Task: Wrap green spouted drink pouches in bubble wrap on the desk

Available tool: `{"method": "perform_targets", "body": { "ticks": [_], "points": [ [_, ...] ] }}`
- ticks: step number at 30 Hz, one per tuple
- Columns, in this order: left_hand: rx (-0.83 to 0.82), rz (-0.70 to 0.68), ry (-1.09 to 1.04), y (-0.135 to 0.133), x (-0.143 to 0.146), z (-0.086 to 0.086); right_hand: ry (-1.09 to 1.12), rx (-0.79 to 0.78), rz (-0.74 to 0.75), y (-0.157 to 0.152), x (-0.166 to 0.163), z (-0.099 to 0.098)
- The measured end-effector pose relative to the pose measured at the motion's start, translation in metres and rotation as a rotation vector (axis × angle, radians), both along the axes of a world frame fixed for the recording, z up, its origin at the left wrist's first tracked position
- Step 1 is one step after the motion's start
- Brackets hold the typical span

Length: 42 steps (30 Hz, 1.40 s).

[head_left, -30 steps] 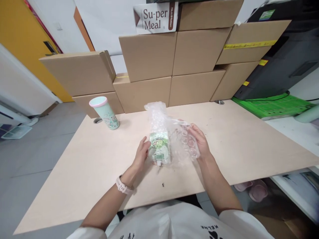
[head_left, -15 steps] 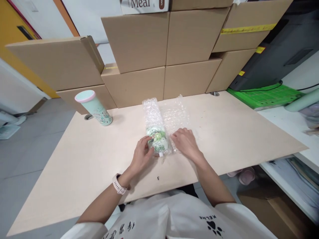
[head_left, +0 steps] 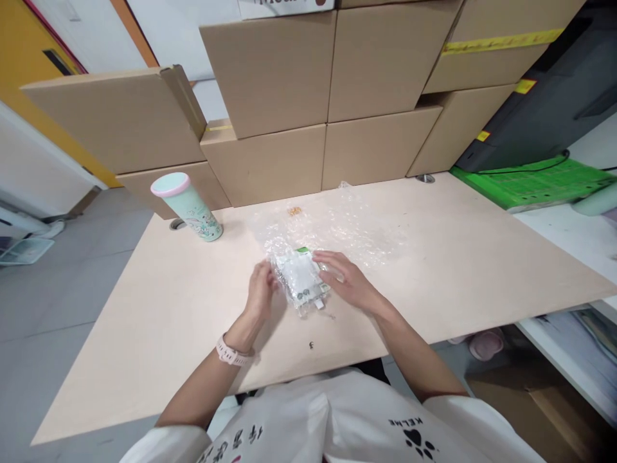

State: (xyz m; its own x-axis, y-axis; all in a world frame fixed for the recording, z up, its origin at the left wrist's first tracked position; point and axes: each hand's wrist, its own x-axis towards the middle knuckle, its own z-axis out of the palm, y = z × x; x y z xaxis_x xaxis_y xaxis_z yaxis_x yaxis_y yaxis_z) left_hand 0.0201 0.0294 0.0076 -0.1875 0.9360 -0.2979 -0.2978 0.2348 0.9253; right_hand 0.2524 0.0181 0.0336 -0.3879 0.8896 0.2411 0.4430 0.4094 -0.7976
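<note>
A flat green-and-white packet [head_left: 301, 273] lies on a spread sheet of clear bubble wrap [head_left: 347, 225], its mostly white face up. A small white tab sticks out at its near end. At the packet's left side, my left hand [head_left: 260, 289] is closed, pinching the edge of the bubble wrap. My right hand [head_left: 348, 280] is open, with outstretched fingers resting at the packet's upper right edge and the thumb apart from them.
A mint tumbler [head_left: 187, 206] with a pink rim stands on the table [head_left: 193, 321] at the left. Stacked cardboard boxes [head_left: 270, 164] line the back. On the right are a green plastic crate [head_left: 535, 183] and a dark grey case [head_left: 540, 122].
The bubble wrap has gone from folded over the packet to spread out. The packet now shows a white face instead of the green printed one. Both hands have shifted slightly around it.
</note>
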Motion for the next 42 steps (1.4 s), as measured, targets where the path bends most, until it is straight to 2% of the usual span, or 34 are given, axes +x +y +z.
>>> {"method": "perform_targets", "body": {
  "ticks": [2,4,8,11,14,17,20,22,25,29,32,35,40,42],
  "points": [
    [0.091,0.129,0.109,0.004,-0.007,-0.001,-0.243,-0.008,-0.114,0.002,0.005,-0.006],
    [0.183,0.151,0.230,0.005,-0.011,-0.003,-0.460,-0.016,-0.128,0.002,0.010,-0.009],
    [0.162,-0.050,0.372,0.002,-0.011,-0.010,-0.656,0.011,-0.152,-0.010,0.011,-0.005],
    [0.212,-0.170,0.520,-0.005,-0.008,-0.010,-0.619,-0.010,-0.241,-0.025,0.010,-0.005],
    [0.388,-0.297,0.816,-0.012,-0.005,-0.001,-0.522,-0.031,-0.345,-0.037,0.010,-0.007],
    [0.544,-0.560,1.082,-0.020,-0.004,0.007,-0.507,-0.008,-0.382,-0.041,0.005,-0.008],
    [0.568,-0.776,1.148,-0.026,-0.005,0.007,-0.527,-0.030,-0.333,-0.039,-0.007,-0.008],
    [0.524,-0.818,1.112,-0.030,-0.006,0.003,-0.466,-0.070,-0.302,-0.036,-0.015,-0.009],
    [0.466,-0.790,1.001,-0.033,-0.002,-0.001,-0.219,-0.195,-0.316,-0.030,-0.022,-0.015],
    [0.476,-0.756,0.845,-0.033,0.017,0.001,0.221,-0.414,-0.377,-0.022,-0.022,-0.020],
    [0.491,-0.639,0.764,-0.032,0.026,0.005,0.466,-0.539,-0.394,-0.019,-0.021,-0.021],
    [0.415,-0.458,0.645,-0.032,0.016,0.008,0.551,-0.600,-0.418,-0.020,-0.020,-0.022],
    [0.270,-0.106,0.565,-0.030,-0.034,0.004,0.571,-0.606,-0.421,-0.018,-0.011,-0.028],
    [0.167,-0.105,0.540,-0.030,-0.052,0.003,0.532,-0.559,-0.443,-0.017,-0.006,-0.029]
  ]
}}
